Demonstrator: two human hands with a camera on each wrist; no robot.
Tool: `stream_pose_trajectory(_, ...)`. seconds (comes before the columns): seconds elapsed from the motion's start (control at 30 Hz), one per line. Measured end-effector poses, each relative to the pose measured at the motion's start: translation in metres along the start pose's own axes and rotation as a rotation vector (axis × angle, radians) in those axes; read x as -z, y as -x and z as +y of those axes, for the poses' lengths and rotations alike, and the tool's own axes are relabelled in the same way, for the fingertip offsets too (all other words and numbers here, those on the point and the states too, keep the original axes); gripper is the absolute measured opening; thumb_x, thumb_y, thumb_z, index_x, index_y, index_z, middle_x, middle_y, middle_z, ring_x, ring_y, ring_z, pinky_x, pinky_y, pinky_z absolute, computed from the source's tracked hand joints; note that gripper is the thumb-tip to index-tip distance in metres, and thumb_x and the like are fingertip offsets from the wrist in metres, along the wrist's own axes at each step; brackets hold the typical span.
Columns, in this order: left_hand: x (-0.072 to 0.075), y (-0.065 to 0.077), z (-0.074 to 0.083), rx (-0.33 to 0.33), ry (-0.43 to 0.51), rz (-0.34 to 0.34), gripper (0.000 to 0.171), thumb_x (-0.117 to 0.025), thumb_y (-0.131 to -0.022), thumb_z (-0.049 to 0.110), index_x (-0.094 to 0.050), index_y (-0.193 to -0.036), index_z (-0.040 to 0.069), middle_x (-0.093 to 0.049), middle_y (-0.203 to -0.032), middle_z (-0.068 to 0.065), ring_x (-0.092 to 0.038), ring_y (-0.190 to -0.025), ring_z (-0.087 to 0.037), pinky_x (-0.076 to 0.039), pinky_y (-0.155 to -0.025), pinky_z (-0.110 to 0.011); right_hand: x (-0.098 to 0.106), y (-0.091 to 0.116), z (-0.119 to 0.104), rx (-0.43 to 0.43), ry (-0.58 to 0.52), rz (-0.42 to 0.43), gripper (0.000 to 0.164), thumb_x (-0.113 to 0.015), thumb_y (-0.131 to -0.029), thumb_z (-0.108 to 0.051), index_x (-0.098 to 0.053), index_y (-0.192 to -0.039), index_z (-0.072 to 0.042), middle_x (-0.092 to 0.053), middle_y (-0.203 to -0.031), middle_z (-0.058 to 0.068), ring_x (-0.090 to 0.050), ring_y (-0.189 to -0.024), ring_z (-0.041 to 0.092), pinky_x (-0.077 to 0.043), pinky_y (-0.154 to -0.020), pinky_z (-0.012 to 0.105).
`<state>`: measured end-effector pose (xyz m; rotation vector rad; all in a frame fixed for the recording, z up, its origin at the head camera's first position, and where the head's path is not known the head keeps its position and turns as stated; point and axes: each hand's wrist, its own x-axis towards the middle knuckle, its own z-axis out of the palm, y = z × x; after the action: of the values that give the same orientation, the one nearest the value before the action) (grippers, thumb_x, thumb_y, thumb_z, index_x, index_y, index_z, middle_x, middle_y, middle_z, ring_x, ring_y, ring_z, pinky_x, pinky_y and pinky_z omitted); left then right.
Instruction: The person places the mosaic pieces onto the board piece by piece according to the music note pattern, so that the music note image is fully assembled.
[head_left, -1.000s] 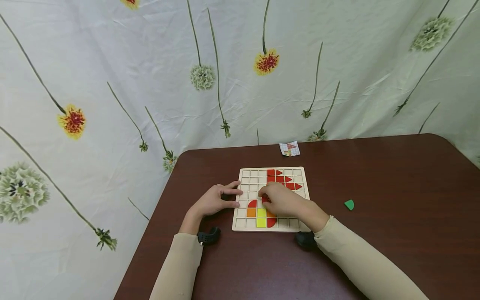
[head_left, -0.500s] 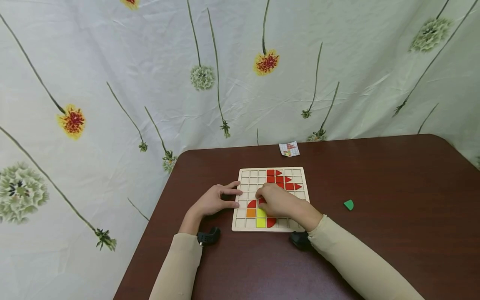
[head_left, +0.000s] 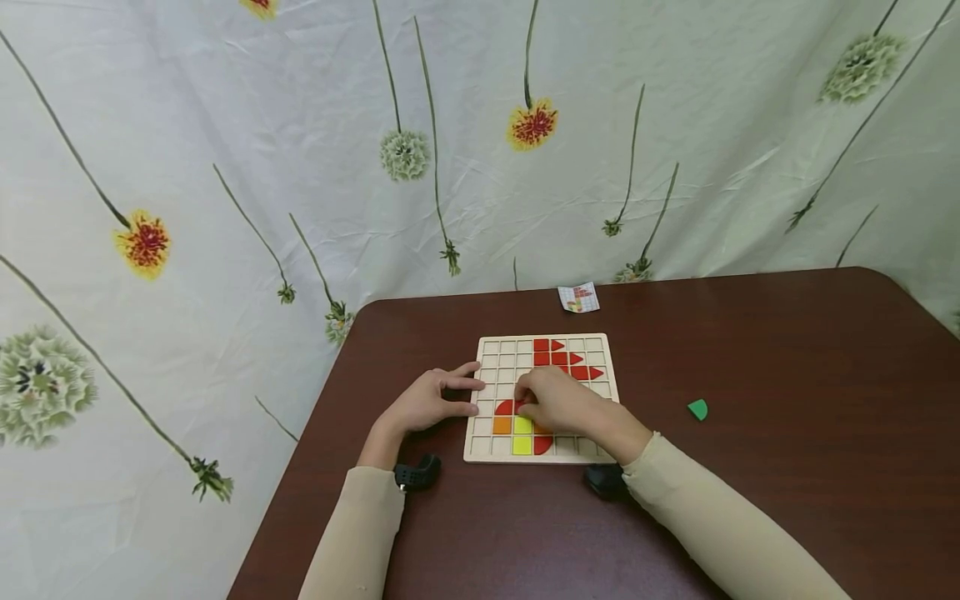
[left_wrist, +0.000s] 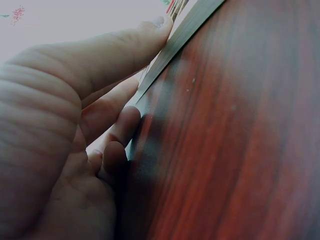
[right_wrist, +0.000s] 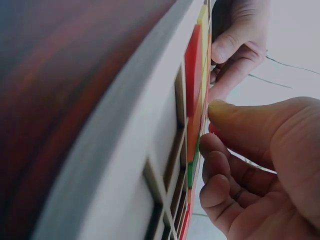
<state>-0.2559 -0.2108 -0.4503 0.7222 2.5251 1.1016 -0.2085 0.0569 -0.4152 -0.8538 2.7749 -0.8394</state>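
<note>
A pale wooden grid board lies on the table. My left hand rests beside its left edge, thumb and fingers extended and touching the rim. Over the board's middle, my right hand pinches a small red piece between thumb and index finger. Close by in the grid are a red quarter-round piece, an orange square, yellow squares and a lower red quarter-round. A green piece shows in the right wrist view. The right hand hides some central cells from the head camera.
Rows of red pieces with pointed ends fill part of the board's upper right. A loose green quarter-round piece lies on the table to the right. Behind the board is a printed pattern card. A flowered cloth hangs beyond.
My right hand has shifted slightly left across the board with the red piece, then a touch back to the right. The left hand stays in place.
</note>
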Motion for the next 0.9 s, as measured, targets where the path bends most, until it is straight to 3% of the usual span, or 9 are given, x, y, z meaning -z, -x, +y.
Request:
stream_pose_trajectory(0.27,0.0,0.002,0.0,-0.008,0.002,-0.001,0.046,-0.082,-0.089,0.022,-0.072,-0.134,0.017,-0.046,-0.161,-0.002,-0.036,-0.154,-0.028,-0.04,-0.119,-0.051,0.008,0.018,0.009,0.046,0.001,0.055,0.005,-0.072,-0.092,-0.009,-0.076,-0.096,-0.007,-0.072,-0.09,-0.002,-0.06,-0.083,0.011,-0.051,-0.079,0.029)
stream_pose_trajectory(0.6,0.001,0.002,0.0,-0.015,0.016,-0.014,0.046,-0.082,-0.089,0.021,-0.071,-0.134,0.017,-0.045,-0.162,-0.003,-0.036,-0.154,-0.029,-0.043,-0.116,-0.05,0.021,0.043,0.027,-0.002,0.016,0.108,0.012,-0.071,-0.091,-0.004,-0.076,-0.102,-0.004,-0.074,-0.094,0.002,-0.064,-0.086,0.015,-0.054,-0.081,0.034)
stream_pose_trajectory(0.9,0.001,-0.001,0.001,-0.014,0.013,-0.026,0.046,-0.082,-0.089,0.021,-0.071,-0.134,0.016,-0.045,-0.162,-0.003,-0.036,-0.154,-0.029,-0.044,-0.116,-0.05,0.036,0.066,0.046,-0.036,0.02,0.138,0.014,-0.073,-0.089,-0.004,-0.076,-0.103,-0.004,-0.071,-0.091,0.0,-0.061,-0.082,0.014,-0.052,-0.073,0.029)
